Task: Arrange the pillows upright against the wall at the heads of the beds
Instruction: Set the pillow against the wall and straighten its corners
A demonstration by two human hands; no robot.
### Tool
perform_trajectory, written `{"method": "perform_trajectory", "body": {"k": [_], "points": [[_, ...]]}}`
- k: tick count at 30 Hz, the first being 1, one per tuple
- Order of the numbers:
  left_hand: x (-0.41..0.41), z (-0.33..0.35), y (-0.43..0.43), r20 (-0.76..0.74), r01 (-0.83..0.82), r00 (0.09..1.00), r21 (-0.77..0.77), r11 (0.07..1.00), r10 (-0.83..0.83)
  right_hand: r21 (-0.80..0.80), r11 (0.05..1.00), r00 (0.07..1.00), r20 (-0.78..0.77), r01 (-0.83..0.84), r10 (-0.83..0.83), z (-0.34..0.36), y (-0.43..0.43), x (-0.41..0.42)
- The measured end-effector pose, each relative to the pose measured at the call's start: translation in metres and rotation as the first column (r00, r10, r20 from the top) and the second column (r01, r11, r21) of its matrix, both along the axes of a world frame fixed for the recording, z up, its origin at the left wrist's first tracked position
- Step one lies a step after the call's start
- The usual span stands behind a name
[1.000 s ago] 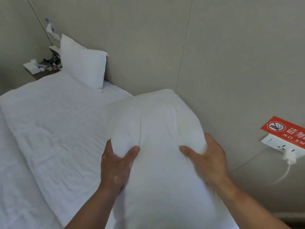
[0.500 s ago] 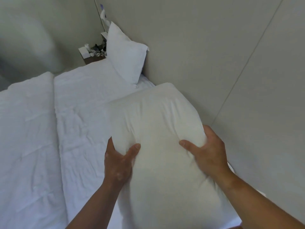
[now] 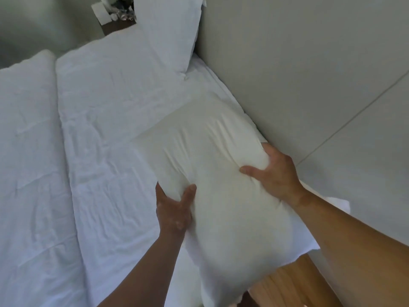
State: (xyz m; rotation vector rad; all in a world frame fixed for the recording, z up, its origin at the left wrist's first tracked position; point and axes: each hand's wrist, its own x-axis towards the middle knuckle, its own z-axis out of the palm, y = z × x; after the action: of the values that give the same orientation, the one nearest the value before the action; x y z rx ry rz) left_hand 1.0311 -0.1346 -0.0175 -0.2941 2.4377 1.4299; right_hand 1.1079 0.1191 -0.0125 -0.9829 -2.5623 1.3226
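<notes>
I hold a cream-white pillow [image 3: 212, 173] over the near end of the bed [image 3: 115, 111], close to the wall [image 3: 298, 74]. My left hand [image 3: 173, 209] grips its left edge and my right hand [image 3: 274, 173] grips its right edge beside the wall. The pillow lies tilted, its far corner down near the sheet. A second white pillow [image 3: 170, 34] stands upright against the wall at the far end of the bed.
A folded white duvet [image 3: 24, 151] covers the left side of the bed. A small dark bedside shelf [image 3: 115, 21] with papers and small items sits at the far corner. Wooden floor [image 3: 287, 286] shows under the pillow at the bottom right.
The view has tipped downward and the pillow has come lower toward the bed along the wall. Both hands keep the same grip.
</notes>
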Motion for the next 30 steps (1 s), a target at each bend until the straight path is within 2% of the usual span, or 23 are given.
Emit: {"method": "perform_trajectory", "body": {"k": [5,8,11,13,14,16,17,18,20,21,22,24,25,26,28,30], "points": [[0.003,-0.077,-0.001,0.22,0.089,0.973,-0.1,0.991,-0.066,-0.022,0.999,0.985,0.168,-0.043,0.046,-0.086,0.003,0.003],[0.007,-0.106,0.004,0.385,0.259,0.908,-0.197,0.946,-0.169,-0.044,0.999,0.972,0.235,-0.02,0.029,-0.123,0.008,0.021],[-0.006,-0.108,0.01,0.45,0.448,0.841,-0.272,0.851,-0.299,-0.061,0.998,0.968,0.252,0.018,-0.002,-0.138,0.014,0.027],[-0.031,-0.101,0.014,0.53,0.632,0.741,-0.342,0.696,-0.412,-0.075,0.997,0.965,0.263,0.02,0.0,-0.143,0.018,0.028],[-0.047,-0.094,0.018,0.583,0.735,0.661,-0.376,0.564,-0.473,-0.088,0.996,0.961,0.278,0.024,0.001,-0.145,0.02,0.03],[-0.082,-0.08,0.032,0.675,0.885,0.455,-0.418,0.207,-0.581,-0.124,0.991,0.952,0.307,0.04,0.0,-0.146,0.023,0.036],[-0.1,-0.074,0.045,0.706,0.9,0.362,-0.434,0.032,-0.608,-0.139,0.989,0.947,0.32,0.055,-0.008,-0.145,0.025,0.039],[-0.117,-0.069,0.061,0.726,0.885,0.301,-0.454,-0.103,-0.618,-0.151,0.986,0.941,0.337,0.071,-0.017,-0.144,0.027,0.042],[-0.149,-0.059,0.102,0.7,0.796,0.255,-0.543,-0.266,-0.667,-0.16,0.984,0.933,0.358,0.085,-0.022,-0.142,0.031,0.047],[-0.163,-0.055,0.126,0.655,0.744,0.227,-0.594,-0.306,-0.72,-0.16,0.984,0.929,0.37,0.08,-0.016,-0.141,0.033,0.051],[-0.176,-0.057,0.149,0.58,0.709,0.199,-0.642,-0.292,-0.79,-0.161,0.984,0.923,0.385,0.075,-0.008,-0.138,0.035,0.054],[-0.197,-0.065,0.192,0.367,0.733,0.158,-0.666,-0.141,-0.917,-0.171,0.983,0.906,0.423,0.07,0.009,-0.133,0.036,0.061],[-0.207,-0.072,0.21,0.306,0.759,0.136,-0.644,-0.1,-0.942,-0.181,0.981,0.901,0.433,0.074,0.012,-0.133,0.037,0.065],[-0.215,-0.077,0.228,0.301,0.772,0.08,-0.622,-0.132,-0.95,-0.199,0.977,0.899,0.438,0.082,0.013,-0.133,0.039,0.069],[-0.23,-0.09,0.26,0.388,0.752,-0.049,-0.592,-0.289,-0.92,-0.252,0.963,0.9,0.435,0.093,0.027,-0.137,0.044,0.076],[-0.244,-0.101,0.285,0.475,0.741,-0.12,-0.542,-0.397,-0.872,-0.304,0.947,0.899,0.437,0.108,0.038,-0.142,0.051,0.082]]}}
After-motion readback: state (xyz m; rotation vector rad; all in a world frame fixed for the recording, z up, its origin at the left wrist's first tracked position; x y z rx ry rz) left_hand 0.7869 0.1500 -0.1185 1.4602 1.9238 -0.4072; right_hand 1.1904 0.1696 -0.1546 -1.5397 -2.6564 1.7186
